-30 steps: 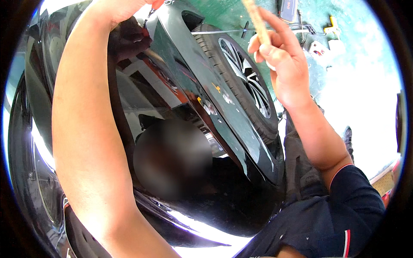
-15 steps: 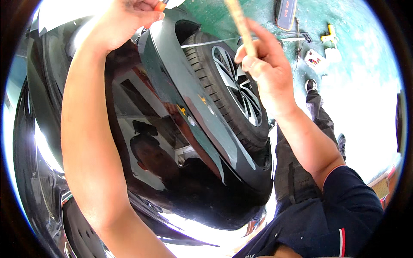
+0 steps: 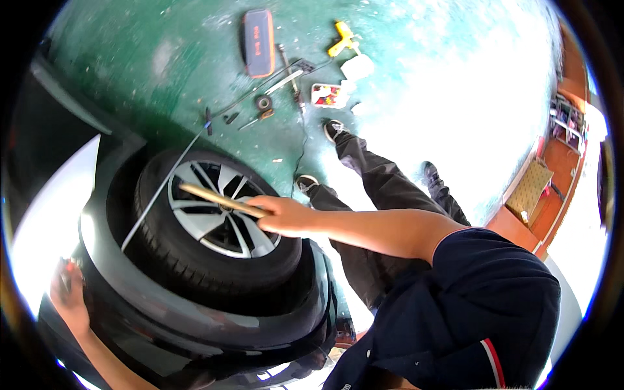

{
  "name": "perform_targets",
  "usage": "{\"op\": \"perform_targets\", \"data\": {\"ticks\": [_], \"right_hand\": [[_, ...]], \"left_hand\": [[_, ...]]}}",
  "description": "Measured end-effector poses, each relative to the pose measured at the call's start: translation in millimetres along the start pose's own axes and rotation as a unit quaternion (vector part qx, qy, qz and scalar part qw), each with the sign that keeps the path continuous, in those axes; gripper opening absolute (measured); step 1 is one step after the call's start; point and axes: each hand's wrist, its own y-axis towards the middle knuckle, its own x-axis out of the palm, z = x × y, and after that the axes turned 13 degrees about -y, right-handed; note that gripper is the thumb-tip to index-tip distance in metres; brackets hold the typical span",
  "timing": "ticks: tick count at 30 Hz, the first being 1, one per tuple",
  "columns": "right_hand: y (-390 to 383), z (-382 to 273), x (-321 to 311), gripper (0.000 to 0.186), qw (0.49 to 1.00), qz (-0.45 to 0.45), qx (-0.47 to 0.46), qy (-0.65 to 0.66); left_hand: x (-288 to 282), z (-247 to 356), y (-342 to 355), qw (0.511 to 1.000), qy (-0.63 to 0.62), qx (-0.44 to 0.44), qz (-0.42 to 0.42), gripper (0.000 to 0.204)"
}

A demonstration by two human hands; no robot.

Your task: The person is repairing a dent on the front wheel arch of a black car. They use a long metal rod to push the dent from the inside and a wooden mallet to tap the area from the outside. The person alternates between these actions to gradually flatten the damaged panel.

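Note:
My right hand (image 3: pixel 286 216) is closed round the end of a light wooden stick (image 3: pixel 218 197). The stick points left, across the view of the spoked wheel (image 3: pixel 224 224). At the far left, my left hand (image 3: pixel 70 296) is above the dark car body (image 3: pixel 195 325). Its fingers are curled round a small object with an orange-red bit showing, too blurred to name. A long thin metal rod (image 3: pixel 159 188) with a dark T-shaped handle runs from the floor side into the gap between tyre and wheel arch, apart from both hands.
On the green floor lie a dark case with orange edges (image 3: pixel 259 42), a yellow glue gun (image 3: pixel 342 39), a white tray of small coloured pieces (image 3: pixel 329 95), a roll of tape (image 3: pixel 263 102) and a cable. My legs (image 3: pixel 383 169) stand right of the wheel.
The view has swung towards the wheel and floor. The stick has tipped from upright to nearly level, pointing left. My left hand now shows at the left edge, its fingers still curled.

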Motion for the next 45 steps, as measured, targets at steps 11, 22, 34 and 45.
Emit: {"op": "perform_targets", "data": {"ticks": [11,22,34,45], "right_hand": [[-20.8,147.8,-158.5,0.033,0.992,0.029,0.083,0.092],[61.8,248.9,-292.2,0.026,0.947,0.103,0.167,-0.254],[232.4,383.4,-427.2,0.045,0.854,0.328,0.204,-0.348],[194.2,322.6,-488.1,0.051,0.773,0.492,0.219,-0.335]], "left_hand": [[427.4,118.8,-21.2,0.849,-0.422,-0.314,-0.060,0.034],[753.3,113.4,-77.0,0.659,-0.587,-0.461,-0.093,0.038],[837.3,66.5,-216.7,0.546,-0.580,-0.597,-0.092,0.024],[842.4,68.8,-210.7,0.503,-0.621,-0.598,-0.068,0.021]]}}
